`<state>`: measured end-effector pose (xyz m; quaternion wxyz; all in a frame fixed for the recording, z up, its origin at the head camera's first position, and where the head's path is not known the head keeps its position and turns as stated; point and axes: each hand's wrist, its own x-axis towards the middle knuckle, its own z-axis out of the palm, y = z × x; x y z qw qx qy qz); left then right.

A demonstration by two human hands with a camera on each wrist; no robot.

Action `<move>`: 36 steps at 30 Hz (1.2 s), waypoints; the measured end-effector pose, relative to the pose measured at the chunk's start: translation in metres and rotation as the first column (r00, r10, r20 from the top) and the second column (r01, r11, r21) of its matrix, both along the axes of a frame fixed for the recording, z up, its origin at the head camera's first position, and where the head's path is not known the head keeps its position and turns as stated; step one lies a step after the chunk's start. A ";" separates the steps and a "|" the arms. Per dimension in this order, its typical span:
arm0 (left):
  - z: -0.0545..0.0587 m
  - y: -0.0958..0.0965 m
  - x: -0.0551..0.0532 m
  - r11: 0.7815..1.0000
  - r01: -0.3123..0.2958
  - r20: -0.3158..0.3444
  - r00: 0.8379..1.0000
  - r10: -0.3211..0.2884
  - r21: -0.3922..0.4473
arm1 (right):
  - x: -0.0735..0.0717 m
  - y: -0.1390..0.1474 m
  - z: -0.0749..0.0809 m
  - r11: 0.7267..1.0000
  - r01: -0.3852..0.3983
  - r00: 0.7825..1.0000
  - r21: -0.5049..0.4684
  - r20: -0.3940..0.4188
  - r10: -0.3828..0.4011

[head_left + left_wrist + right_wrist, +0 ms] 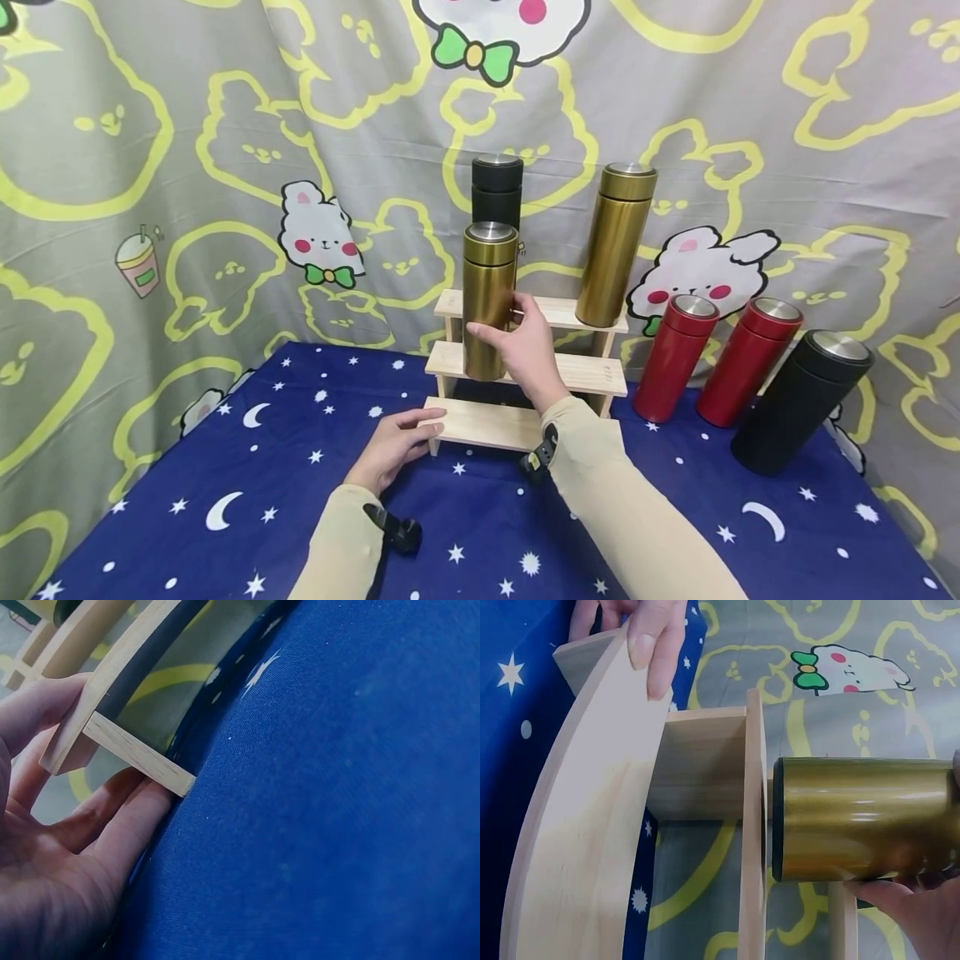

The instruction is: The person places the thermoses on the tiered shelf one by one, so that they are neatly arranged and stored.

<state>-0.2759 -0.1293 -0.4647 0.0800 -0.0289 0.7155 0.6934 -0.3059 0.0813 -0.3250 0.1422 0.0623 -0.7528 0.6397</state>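
My right hand (525,346) grips a gold thermos bottle (483,308) with a silver-topped lid, thumb across its front. It stands upright at the left part of the middle step of a wooden three-step display rack (585,377); in the right wrist view a narrow gap shows between the bottle's dark base (778,817) and that step. My left hand (393,446) holds the left end of the bottom step, fingers on top and others beneath, by the short wooden leg (139,754). Behind the held bottle, a black thermos bottle (497,187) is partly hidden.
Another gold bottle (617,246) stands at the right end of the top step. Right of the rack, two red bottles (675,362) and a black bottle (798,408) stand on the blue star-patterned cloth (300,467). A printed curtain (247,167) hangs close behind.
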 end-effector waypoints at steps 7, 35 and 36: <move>0.000 -0.001 -0.001 1.000 0.007 -0.008 1.000 -0.007 0.004 | -0.005 -0.002 -0.003 1.000 0.010 1.000 -0.006 -0.002 -0.010; -0.002 -0.001 -0.001 1.000 0.006 -0.005 1.000 -0.006 -0.001 | -0.006 0.007 -0.010 0.993 -0.091 0.995 0.069 -0.031 0.094; -0.002 -0.002 -0.001 1.000 0.006 -0.004 1.000 -0.006 -0.001 | -0.006 0.008 -0.011 0.993 -0.095 0.994 0.063 -0.039 0.098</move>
